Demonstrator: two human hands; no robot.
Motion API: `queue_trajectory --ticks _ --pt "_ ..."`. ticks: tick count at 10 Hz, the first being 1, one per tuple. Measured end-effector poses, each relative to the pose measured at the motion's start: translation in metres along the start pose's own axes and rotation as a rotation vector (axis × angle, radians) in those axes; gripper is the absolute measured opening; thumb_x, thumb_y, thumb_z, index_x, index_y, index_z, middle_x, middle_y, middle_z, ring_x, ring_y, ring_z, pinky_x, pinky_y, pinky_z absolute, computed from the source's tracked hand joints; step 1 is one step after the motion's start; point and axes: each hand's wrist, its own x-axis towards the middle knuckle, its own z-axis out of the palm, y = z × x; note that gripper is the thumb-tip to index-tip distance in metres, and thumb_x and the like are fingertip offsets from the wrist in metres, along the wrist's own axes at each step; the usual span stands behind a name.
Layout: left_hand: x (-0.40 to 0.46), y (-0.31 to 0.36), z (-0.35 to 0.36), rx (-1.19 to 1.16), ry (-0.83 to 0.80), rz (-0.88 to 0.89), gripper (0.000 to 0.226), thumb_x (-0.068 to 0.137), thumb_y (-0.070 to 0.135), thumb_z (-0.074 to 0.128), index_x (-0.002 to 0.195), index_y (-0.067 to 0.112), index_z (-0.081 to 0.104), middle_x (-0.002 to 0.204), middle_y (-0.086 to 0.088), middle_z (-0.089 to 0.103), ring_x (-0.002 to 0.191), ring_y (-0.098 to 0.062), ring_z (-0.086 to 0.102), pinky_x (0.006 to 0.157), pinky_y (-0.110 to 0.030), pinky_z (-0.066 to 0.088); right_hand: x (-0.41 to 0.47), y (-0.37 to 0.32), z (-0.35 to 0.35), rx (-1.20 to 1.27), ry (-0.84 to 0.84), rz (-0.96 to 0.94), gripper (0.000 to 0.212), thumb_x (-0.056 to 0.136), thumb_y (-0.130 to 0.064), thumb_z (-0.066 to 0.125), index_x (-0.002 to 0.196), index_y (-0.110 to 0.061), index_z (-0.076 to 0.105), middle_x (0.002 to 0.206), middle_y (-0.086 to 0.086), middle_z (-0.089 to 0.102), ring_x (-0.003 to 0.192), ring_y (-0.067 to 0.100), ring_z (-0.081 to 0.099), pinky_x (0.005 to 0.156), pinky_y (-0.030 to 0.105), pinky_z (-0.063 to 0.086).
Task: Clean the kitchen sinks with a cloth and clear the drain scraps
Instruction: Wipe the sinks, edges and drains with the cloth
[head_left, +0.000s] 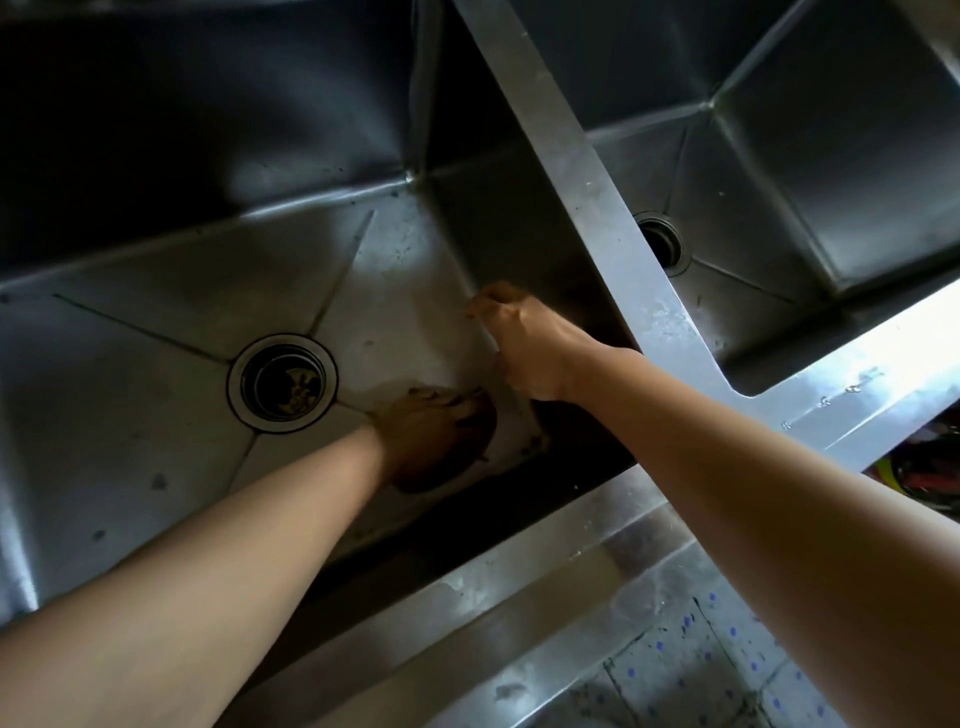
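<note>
Head view, looking down: a dark brown cloth (457, 441) lies on the left sink's (156, 431) floor, near the drain (282, 383). It looks soft, soaked and limp, best bunched from above. My left hand (415, 436) presses flat on it, fingers together. My right hand (524, 343), fingers curled, rests against the sink's right wall, holding nothing I can make out.

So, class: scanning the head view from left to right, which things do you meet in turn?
Left basin's drain → left hand resting on a dark brown object in the basin → right hand near the basin's right wall → steel divider → right basin's drain.
</note>
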Motion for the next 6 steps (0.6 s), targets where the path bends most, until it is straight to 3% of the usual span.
queue_trajectory --ticks 1,2,3,4,5,6 --pt "0.013 0.002 0.007 -0.069 -0.007 -0.057 0.056 0.095 0.045 0.039 0.146 0.023 0.030 0.154 0.002 0.029 0.136 -0.022 0.036 0.106 -0.035 0.031 0.007 0.005 0.001 -0.091 -0.001 -0.006 0.043 0.088 0.001 0.048 0.131 -0.001 0.047 0.130 0.019 0.050 0.112 0.031 0.055 0.090 0.032 0.046" --pt "0.027 0.007 0.003 -0.082 -0.002 -0.032 0.058 0.091 0.047 0.028 0.142 0.021 0.038 0.150 0.001 0.037 0.130 -0.023 0.045 0.103 -0.039 0.035 0.011 0.008 -0.001 -0.104 0.015 0.011 0.040 0.092 -0.002 0.045 0.132 -0.001 0.047 0.131 0.019 0.050 0.113 0.029 0.055 0.091 0.028 0.045" --pt "0.028 0.002 0.007 -0.062 -0.013 -0.033 0.052 0.094 0.042 0.040 0.143 0.022 0.039 0.142 0.000 0.047 0.121 -0.027 0.051 0.102 -0.040 0.036 0.008 0.011 -0.003 -0.119 0.010 0.016 0.046 0.091 -0.003 0.047 0.136 -0.003 0.041 0.133 0.020 0.046 0.118 0.030 0.049 0.095 0.031 0.043" --pt "0.011 -0.006 0.005 0.011 -0.006 0.019 0.052 0.091 0.048 0.038 0.134 0.022 0.051 0.124 -0.002 0.060 0.107 -0.029 0.058 0.095 -0.037 0.040 0.004 0.013 0.000 -0.088 -0.015 0.013 0.049 0.089 -0.002 0.049 0.138 -0.002 0.038 0.132 0.023 0.046 0.119 0.033 0.049 0.097 0.035 0.042" --pt "-0.015 -0.006 -0.010 0.147 -0.010 0.059 0.047 0.087 0.038 0.034 0.114 0.017 0.067 0.095 -0.003 0.066 0.076 -0.028 0.063 0.070 -0.035 0.051 -0.003 0.012 0.004 -0.031 -0.045 0.023 0.045 0.090 -0.004 0.049 0.135 0.000 0.042 0.134 0.021 0.046 0.121 0.033 0.048 0.099 0.036 0.041" --pt "-0.033 -0.007 -0.012 0.268 -0.059 -0.036 0.040 0.098 0.024 0.035 0.133 0.010 0.050 0.122 -0.014 0.056 0.110 -0.035 0.054 0.091 -0.040 0.043 -0.007 0.006 0.005 -0.034 -0.089 -0.009 0.050 0.086 -0.002 0.052 0.135 0.001 0.042 0.137 0.020 0.042 0.123 0.031 0.047 0.102 0.033 0.040"
